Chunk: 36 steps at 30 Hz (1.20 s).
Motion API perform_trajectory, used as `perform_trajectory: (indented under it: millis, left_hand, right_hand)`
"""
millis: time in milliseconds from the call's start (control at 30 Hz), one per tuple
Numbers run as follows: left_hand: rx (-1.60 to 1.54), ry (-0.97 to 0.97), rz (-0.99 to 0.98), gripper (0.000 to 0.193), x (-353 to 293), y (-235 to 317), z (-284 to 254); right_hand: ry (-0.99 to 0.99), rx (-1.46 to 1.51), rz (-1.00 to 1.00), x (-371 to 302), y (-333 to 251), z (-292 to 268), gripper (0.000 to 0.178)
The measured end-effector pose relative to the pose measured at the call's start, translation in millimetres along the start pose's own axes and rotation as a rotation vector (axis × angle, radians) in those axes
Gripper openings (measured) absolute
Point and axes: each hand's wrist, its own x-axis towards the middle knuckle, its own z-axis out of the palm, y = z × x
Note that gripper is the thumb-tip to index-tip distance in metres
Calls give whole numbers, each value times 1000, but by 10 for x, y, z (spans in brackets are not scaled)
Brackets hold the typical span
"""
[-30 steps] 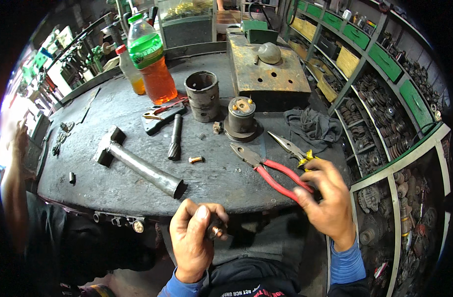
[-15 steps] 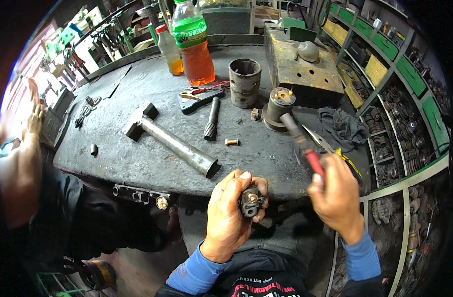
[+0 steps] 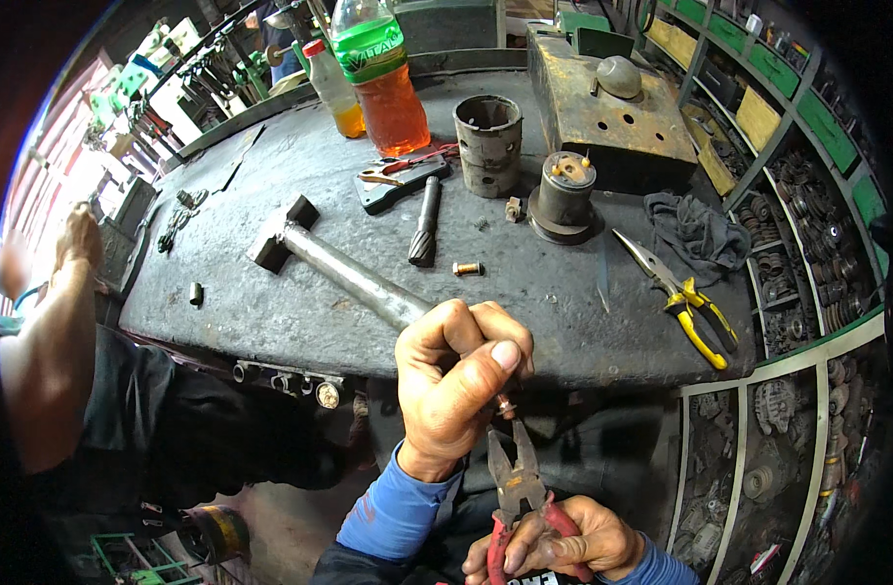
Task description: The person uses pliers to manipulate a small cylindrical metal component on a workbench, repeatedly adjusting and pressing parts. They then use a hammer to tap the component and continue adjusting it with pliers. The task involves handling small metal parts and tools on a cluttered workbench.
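Note:
My left hand (image 3: 461, 375) is closed, knuckles up, around a small dark metal part that its fingers now almost wholly hide. From beneath the fingers a copper-coloured stud (image 3: 506, 404) sticks out. My right hand (image 3: 578, 541), low in the view, grips combination pliers (image 3: 518, 483) by their red handles. The plier jaws are parted and point up at the stud; whether they touch it I cannot tell. Just beyond my left hand lies a hammer (image 3: 354, 278) with a tubular steel handle. A brass-coloured bolt (image 3: 468, 269) rests on the bench farther off.
On the dark workbench (image 3: 349, 214) stand a hollow metal cylinder (image 3: 488, 156), a flanged coil (image 3: 566, 200) and two bottles of liquid. Yellow-handled long-nose pliers (image 3: 682, 302) and a grey rag (image 3: 695, 234) lie at right. Another person's arm (image 3: 52, 331) is at far left.
My right hand has brought the red-handled pliers down from over the bench to below my left hand. My left hand has turned, covering the dark part. The other person's hand has lowered.

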Motion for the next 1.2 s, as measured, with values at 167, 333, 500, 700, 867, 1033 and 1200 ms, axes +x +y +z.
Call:
perform_trajectory:
  millis: [167, 333, 500, 700, 867, 1033, 1200]
  left_hand:
    - [-13, -106, 71, 31, 14, -45, -8]
    - [-25, -157, 76, 33, 14, -78, -12]
    - [-39, -157, 77, 32, -19, -80, -47]
    - [59, -157, 50, 33, -34, 30, 47]
    - [146, -150, 21, 32, -43, 78, 25]
    - [158, -148, 35, 32, -22, 31, 29]
    - [141, -155, 24, 32, -23, 83, 42]
  right_hand:
    - [21, -56, 58, 10, -122, 33, 30]
    - [23, -17, 51, 14, -101, -3, 30]
    - [113, 6, 133, -87, -3, -78, 38]
    - [32, 38, 204, -147, 98, -245, 40]
    - [215, 8, 214, -183, 56, -93, 26]
    - [58, 127, 92, 14, 115, -16, 64]
    - [37, 127, 133, 42, 158, -24, 68]
